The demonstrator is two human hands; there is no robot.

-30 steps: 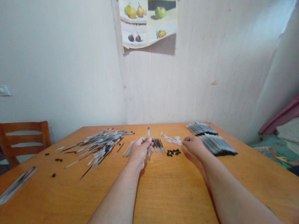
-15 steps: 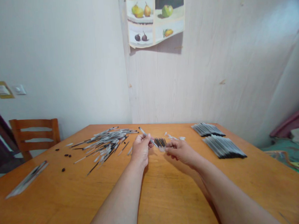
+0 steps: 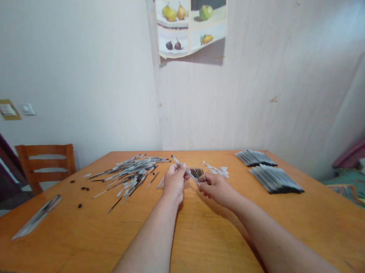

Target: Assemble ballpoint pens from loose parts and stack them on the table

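A slim pen (image 3: 179, 162) with a clear barrel and a black far end slants between my hands. My left hand (image 3: 174, 181) is closed, pinching its barrel between thumb and fingers. At the near, lower end of the pen, my right hand (image 3: 215, 187) is closed in a pinch; whether a small piece is also between those fingers is hidden. Just behind the fingertips lies a row of thin dark-tipped pen refills (image 3: 197, 172), partly covered by the right hand. Several small white pieces, like pen caps (image 3: 216, 169), lie scattered beyond the right hand.
A loose heap of pens and refills (image 3: 135, 169) spreads over the wooden table (image 3: 200, 241) at left. Two neat rows of pens (image 3: 275, 178) lie at right. Small black plugs (image 3: 79, 206) and a clear packet (image 3: 36, 217) are far left. A chair (image 3: 46, 164) stands behind the left edge.
My right hand has moved left from beside the refills to the pen's lower end. The pen and my left hand have shifted slightly right in view, and more white pieces are uncovered.
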